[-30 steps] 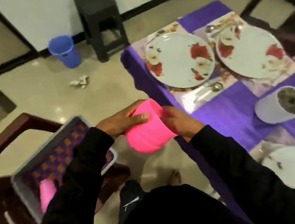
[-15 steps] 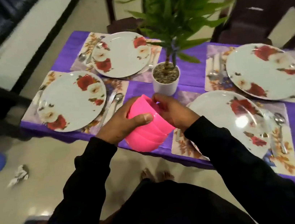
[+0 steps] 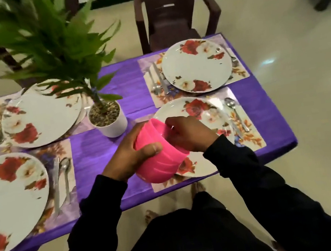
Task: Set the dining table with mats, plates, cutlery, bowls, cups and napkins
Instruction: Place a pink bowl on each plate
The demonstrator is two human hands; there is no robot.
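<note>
A stack of pink plastic bowls hangs tilted over the near edge of the purple table. My left hand grips the stack's side, thumb across the front. My right hand pinches the rim of the top bowl. Under them lies a flowered plate on a mat, with a spoon on its right. Three more flowered plates sit on mats: far right, far left and near left, each with cutlery beside it.
A potted green plant in a white pot stands mid-table, its leaves spreading over the far left. A dark brown plastic chair faces the table's far side. My bare feet are on the pale tiled floor.
My view has swung right from the grey tray on the chair to the table. Both hands have carried the pink bowls over the near-right plate, and my right hand now pinches the top rim.
</note>
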